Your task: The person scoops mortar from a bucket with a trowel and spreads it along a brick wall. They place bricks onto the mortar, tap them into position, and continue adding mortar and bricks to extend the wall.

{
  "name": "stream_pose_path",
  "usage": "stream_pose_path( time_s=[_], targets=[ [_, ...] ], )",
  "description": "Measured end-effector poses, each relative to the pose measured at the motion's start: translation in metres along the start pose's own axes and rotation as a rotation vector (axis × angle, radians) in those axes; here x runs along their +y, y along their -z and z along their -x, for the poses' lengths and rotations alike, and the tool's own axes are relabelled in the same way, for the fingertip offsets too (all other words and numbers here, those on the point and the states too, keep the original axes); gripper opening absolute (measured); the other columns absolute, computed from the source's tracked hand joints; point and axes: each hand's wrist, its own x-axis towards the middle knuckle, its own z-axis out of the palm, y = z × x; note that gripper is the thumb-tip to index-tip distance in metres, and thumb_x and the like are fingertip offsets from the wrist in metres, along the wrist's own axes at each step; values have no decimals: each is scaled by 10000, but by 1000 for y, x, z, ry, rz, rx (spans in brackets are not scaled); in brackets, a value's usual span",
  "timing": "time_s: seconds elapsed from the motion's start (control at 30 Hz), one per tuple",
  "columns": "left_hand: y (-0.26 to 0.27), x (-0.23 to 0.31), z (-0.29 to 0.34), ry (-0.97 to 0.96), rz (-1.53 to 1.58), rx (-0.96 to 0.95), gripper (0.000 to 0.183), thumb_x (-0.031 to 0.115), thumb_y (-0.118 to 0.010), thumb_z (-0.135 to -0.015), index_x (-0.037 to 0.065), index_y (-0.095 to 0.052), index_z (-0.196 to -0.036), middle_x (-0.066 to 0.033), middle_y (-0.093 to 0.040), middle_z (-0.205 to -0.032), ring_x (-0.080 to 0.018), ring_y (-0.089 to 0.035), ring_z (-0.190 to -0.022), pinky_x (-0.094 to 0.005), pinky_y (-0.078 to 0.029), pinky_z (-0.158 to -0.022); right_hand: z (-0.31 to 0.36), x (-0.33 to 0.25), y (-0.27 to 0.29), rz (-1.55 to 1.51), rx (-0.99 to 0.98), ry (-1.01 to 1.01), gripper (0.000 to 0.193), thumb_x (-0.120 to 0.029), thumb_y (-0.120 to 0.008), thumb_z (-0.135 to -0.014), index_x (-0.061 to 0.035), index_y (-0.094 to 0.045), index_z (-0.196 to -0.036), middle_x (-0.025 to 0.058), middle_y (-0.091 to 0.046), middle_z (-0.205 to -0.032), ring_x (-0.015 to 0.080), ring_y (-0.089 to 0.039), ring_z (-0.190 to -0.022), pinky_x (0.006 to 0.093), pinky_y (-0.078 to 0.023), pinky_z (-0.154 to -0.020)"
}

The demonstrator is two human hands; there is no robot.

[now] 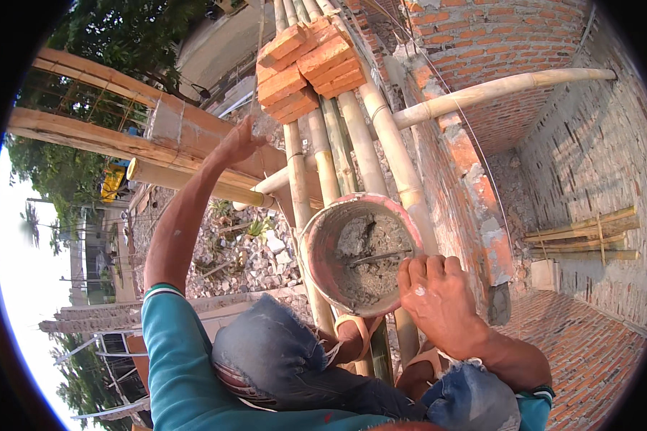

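Observation:
My left hand (241, 144) is stretched forward, just short of a stack of orange bricks (284, 86). Its fingers look spread, with nothing seen in them. Closed at the right rim of a round bucket (316, 269) is my right hand (438, 298), its knuckles up and its thumb hidden. Grey wet mortar (363, 284) partly fills the bucket, and a thin dark rod (379, 257), perhaps part of a trowel, lies across it. The bucket stands on bamboo poles in front of my knees.
Long bamboo poles (352, 136) run side by side under the bricks and my feet. A cross pole (496, 90) reaches the right wall. Close on the right rises a brick wall edge (467, 154); rubble (266, 251) lies below on the left. Wooden beams (101, 133) stand left.

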Motion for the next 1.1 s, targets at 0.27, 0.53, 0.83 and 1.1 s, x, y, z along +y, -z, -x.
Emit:
stream_pose_path(
  time_s=[0.27, 0.53, 0.83, 1.1],
  targets=[
    [47, -31, -238, 23, -264, 393, 1175, 575, -857, -755, -160, -316, -1495, -353, -479, -1464, -479, -425, -1399, -490, -349, -1178, -7, 24, -12, -322, 33, -26, 326, -163, -702, -783, -5, -728, -1067, 102, -678, -1005, 196, -601, -787, 326, -487, -623],
    [30, -95, -339, -69, -98, 234, 916, 448, -805, -883, 40, -354, -1568, -194, -568, -1444, -292, -569, -1299, -429, -447, -1087, -16, 22, -38, -514, 150, 9, 214, -161, -707, -727, -36, -714, -901, 85, -661, -922, 186, -608, -798, 279, -511, -592],
    [28, -25, -239, -143, -486, 275, 1012, 768, -770, -750, -113, -590, -1215, -249, -599, -1165, -411, -601, -1125, -532, -455, -988, -5, 3, -78, -1399, 726, -234, 582, -434, -688, -903, 32, -605, -1243, 216, -571, -1295, 356, -557, -1223, 448, -498, -993],
    [-31, 238, -5, -927, 359, -408, 1260, 587, -915, -657, 11, -271, -1575, -182, -401, -1506, -313, -454, -1376, -453, -367, -1151, 3, -2, -140, -1329, 1008, -454, 1168, -805, -474, -910, 94, -171, -1591, 345, -276, -1595, 455, -291, -1502, 499, -275, -1248]
  ],
)
